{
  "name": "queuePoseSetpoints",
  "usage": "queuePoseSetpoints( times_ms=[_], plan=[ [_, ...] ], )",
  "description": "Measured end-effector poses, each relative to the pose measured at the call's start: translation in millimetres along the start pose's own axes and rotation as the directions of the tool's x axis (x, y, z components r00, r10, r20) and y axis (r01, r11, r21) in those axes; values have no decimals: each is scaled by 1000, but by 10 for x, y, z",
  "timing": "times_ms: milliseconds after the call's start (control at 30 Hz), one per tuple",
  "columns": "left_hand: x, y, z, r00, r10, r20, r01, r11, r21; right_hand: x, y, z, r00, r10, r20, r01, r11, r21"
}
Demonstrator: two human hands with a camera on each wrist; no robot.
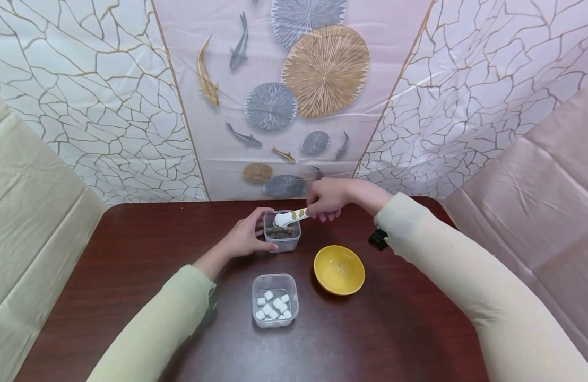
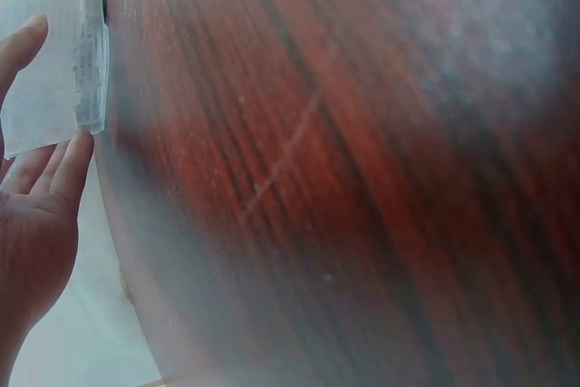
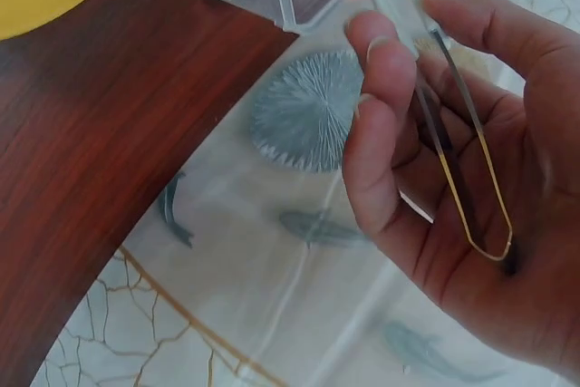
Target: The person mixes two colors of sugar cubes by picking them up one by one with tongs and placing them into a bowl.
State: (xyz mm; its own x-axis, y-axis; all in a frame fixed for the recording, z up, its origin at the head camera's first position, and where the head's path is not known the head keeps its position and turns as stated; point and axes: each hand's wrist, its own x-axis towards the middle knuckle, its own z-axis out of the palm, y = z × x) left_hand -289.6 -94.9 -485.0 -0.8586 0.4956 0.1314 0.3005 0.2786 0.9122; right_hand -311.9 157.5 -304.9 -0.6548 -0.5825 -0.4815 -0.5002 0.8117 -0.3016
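At the far edge of the table my left hand grips a clear square plastic container, thumb on the near side and fingers around the left. Brownish pieces lie inside it. From the right, my right hand holds a pair of tongs with white ends. Their tips reach down into the container over the pieces. In the right wrist view the metal arms of the tongs run between thumb and fingers, bent end toward the palm. The left wrist view shows the container wall against the left fingers.
A yellow bowl stands right of centre, below the right hand. Nearer to me is a second clear container with several white cubes. A patterned cloth hangs behind the table. A small black object shows beside the right sleeve.
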Motion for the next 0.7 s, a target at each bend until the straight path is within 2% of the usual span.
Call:
queuePoseSetpoints(
  times_ms=[300, 567, 700],
  plan=[
    [-13, 11, -5, 1000, -10, 6, 10, 1000, 12, -304, 101, -56, 998, -60, -32, 60, 998, 1],
    [-7, 8, -7, 1000, -30, 8, 29, 998, 64, -663, 99, -30, 993, -94, -65, 88, 993, -84],
    [-8, 23, -20, 1000, -25, 2, 25, 998, 60, -857, 108, 14, 993, -98, -65, 90, 989, -116]
  ],
)
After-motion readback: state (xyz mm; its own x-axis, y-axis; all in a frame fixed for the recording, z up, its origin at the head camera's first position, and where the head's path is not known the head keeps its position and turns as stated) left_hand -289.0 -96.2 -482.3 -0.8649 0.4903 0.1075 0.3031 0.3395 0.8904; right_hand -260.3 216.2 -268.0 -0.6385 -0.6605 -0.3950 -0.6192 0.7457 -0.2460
